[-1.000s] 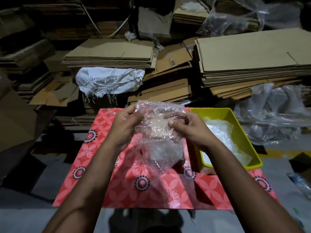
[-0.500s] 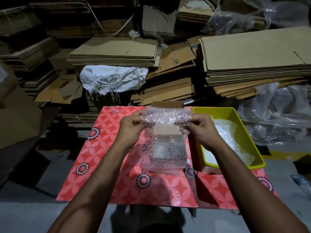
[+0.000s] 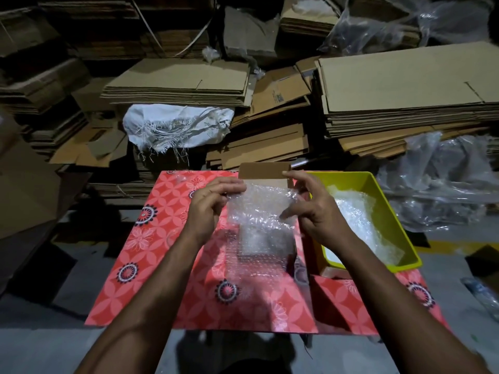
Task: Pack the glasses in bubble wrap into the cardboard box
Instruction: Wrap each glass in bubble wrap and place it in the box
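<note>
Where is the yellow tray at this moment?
In the head view the yellow tray sits on the right part of the red patterned table, just right of the right hand, with bubble wrap inside it.

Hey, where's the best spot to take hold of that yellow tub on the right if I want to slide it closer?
Probably the near short rim of the yellow tub, coming from your side with the right hand. That rim is bare and faces you, while the loose bubble wrap inside sits below the rim. The left long side is crowded by the cardboard box.
</note>
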The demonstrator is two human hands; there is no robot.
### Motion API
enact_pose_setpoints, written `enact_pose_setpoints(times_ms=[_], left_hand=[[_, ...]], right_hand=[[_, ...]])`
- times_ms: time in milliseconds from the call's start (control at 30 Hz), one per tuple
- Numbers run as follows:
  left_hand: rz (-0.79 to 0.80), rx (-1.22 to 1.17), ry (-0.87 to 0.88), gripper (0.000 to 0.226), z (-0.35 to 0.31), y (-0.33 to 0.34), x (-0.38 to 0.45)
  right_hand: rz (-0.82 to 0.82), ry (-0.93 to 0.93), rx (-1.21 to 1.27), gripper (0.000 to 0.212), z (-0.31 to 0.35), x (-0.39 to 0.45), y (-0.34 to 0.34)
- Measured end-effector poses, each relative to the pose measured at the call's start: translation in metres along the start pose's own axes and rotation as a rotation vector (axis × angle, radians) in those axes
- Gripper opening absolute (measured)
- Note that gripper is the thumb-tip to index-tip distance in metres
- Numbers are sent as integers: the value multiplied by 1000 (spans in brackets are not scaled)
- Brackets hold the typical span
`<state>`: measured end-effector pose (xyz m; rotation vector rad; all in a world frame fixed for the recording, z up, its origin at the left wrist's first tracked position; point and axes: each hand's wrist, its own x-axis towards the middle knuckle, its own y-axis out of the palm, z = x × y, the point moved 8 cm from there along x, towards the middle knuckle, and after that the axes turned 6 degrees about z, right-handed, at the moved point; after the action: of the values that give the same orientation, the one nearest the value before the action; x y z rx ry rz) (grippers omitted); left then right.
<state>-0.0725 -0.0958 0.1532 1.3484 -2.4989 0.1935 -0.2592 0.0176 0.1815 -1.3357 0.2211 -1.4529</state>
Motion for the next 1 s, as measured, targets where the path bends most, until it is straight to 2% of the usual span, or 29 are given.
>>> enact_pose_setpoints(times_ms=[67,133,200,233,300,367,400,467,600,700,800,867,933,1000], left_hand=[[-11,-36,19,43,0,-3,5],[-12,-88,26,38,0,-2,10],[1,-152,29,35,-3,1,15],[4,-175,24,32,-5,3,18],[-1,-186,15,27,-11,5,22],[-13,-197,-9,23,-14,6,26],[-17,-210,-19,24,-15,5,27],[-18,-219,-62,41,-10,0,30],[39,-64,-390,84,28,-2,15],[55,-36,-447,67,41,4,8],[-28,-108,-462,92,44,7,10],[-82,-142,-440,91,41,7,14],[-139,-196,-416,96,38,4,19],[-165,-233,-400,103,33,4,23]], right_hand=[[19,133,188,43,-13,-1,5],[9,345,554,31,-36,-1,17],[-40,476,808,7,-50,-2,27],[-48,519,877,18,-56,-2,33],[23,569,890,45,-58,0,45],[65,610,852,56,-55,4,53],[54,614,820,53,-53,7,53],[-28,622,805,41,-54,13,46],[-158,667,819,45,-57,19,33],[-172,725,789,57,-60,17,28],[-260,772,1025,68,-61,12,31],[-336,820,1238,72,-67,5,38],[-269,913,1306,72,-72,-4,48],[3,973,1148,72,-71,-11,60]])
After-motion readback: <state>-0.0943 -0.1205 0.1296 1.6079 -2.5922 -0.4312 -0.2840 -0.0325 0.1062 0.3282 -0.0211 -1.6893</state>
